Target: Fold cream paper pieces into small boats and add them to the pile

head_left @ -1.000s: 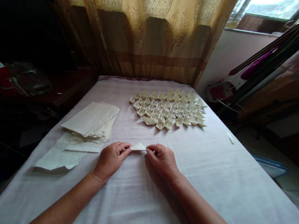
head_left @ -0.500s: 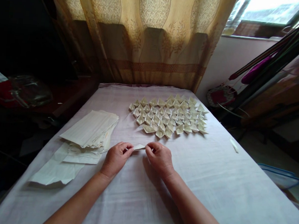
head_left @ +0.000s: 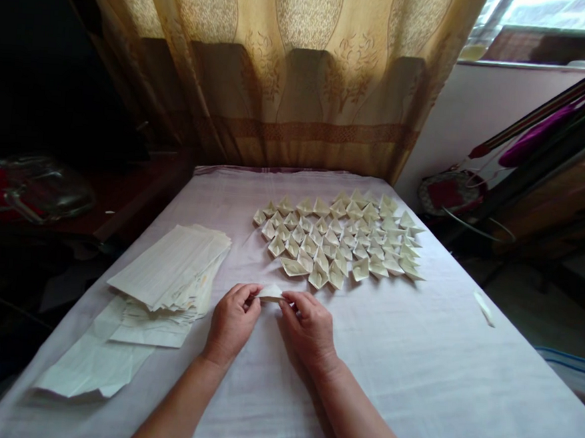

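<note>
Between my two hands is a small folded paper boat (head_left: pixel 270 293), pale cream, held just above the cloth. My left hand (head_left: pixel 234 322) pinches its left end between thumb and fingers. At the right end, my right hand (head_left: pixel 309 327) grips it the same way. Beyond my hands, several finished paper boats (head_left: pixel 319 274) stand close together in rows on the table. To the left of my left hand lies a stack of paper sheets (head_left: pixel 168 270), with a loose creased sheet (head_left: pixel 95 362) partly under it.
A white cloth covers the table (head_left: pixel 411 387). A small white strip (head_left: pixel 484 309) lies near its right edge. A patterned curtain (head_left: pixel 301 93) hangs behind the far edge. To the left, a clear jar (head_left: pixel 49 188) stands on a dark red surface.
The paper boat has turned and opened a little, its peak and lower rim now showing. Both hands remain on its ends. The camera view has shifted slightly.
</note>
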